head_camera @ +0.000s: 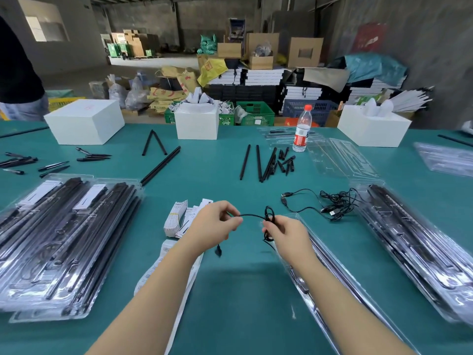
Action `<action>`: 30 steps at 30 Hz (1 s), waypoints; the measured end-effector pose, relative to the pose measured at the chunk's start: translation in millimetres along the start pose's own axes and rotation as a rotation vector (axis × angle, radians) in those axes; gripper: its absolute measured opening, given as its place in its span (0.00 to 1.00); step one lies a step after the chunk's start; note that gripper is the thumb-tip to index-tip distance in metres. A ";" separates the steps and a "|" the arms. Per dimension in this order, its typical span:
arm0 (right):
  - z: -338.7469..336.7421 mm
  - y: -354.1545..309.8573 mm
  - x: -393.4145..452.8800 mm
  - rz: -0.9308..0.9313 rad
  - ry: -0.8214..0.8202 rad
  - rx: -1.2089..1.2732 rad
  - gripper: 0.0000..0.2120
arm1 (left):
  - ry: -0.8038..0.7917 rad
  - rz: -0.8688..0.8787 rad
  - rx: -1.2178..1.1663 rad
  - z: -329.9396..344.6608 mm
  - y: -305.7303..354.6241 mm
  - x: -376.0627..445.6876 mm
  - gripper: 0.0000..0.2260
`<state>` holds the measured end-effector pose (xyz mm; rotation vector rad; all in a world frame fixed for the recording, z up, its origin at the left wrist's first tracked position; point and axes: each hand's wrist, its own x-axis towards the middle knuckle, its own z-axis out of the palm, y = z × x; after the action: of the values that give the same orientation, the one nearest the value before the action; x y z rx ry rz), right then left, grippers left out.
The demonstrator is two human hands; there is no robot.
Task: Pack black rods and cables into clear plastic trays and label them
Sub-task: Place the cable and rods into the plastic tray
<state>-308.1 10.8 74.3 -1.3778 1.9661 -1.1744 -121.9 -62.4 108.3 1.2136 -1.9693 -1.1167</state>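
A thin black cable (252, 215) stretches between both hands above the green table. My left hand (213, 222) pinches one end of it; a small black plug (218, 251) dangles below that hand. My right hand (288, 233) grips the coiled part of the cable (269, 216). Under my right forearm lies a clear plastic tray (330, 267) with black rods in it. More tangled cables (332, 202) lie to the right. White labels (183, 216) sit in a stack behind my left hand. Loose black rods (258, 162) lie farther back.
Packed clear trays are stacked at the left (61, 242) and right (419, 249). Empty clear trays (340, 157), a water bottle (302, 129) and white boxes (85, 121) stand at the back. Short black tips (286, 162) and pens (51, 166) lie scattered. A person (18, 80) stands far left.
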 end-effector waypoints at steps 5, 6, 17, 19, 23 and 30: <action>10.5 -6.5 -1.6 0.059 -0.131 0.091 0.09 | 0.272 0.102 -0.147 13.1 -1.1 -1.0 0.05; 13.2 -6.8 -1.6 0.074 -0.151 0.110 0.09 | 0.308 0.113 -0.145 18.5 -0.6 -1.1 0.05; 15.7 12.7 -0.1 0.271 -0.214 0.515 0.10 | 0.068 0.143 0.462 79.7 -30.4 -7.4 0.21; 13.3 15.5 -0.3 0.282 -0.220 0.555 0.09 | 0.000 0.100 0.407 83.5 -36.7 -8.2 0.23; 13.5 18.7 -1.7 0.307 -0.203 0.643 0.08 | -0.128 0.073 0.270 80.8 -41.7 -3.2 0.27; 18.0 20.9 -1.4 0.301 -0.179 0.662 0.06 | -0.250 -0.077 -0.055 76.1 -42.5 -4.9 0.29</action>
<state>-304.8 8.0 47.0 -0.7813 1.4033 -1.3304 -161.9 -41.0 33.7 1.1776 -2.0719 -1.4119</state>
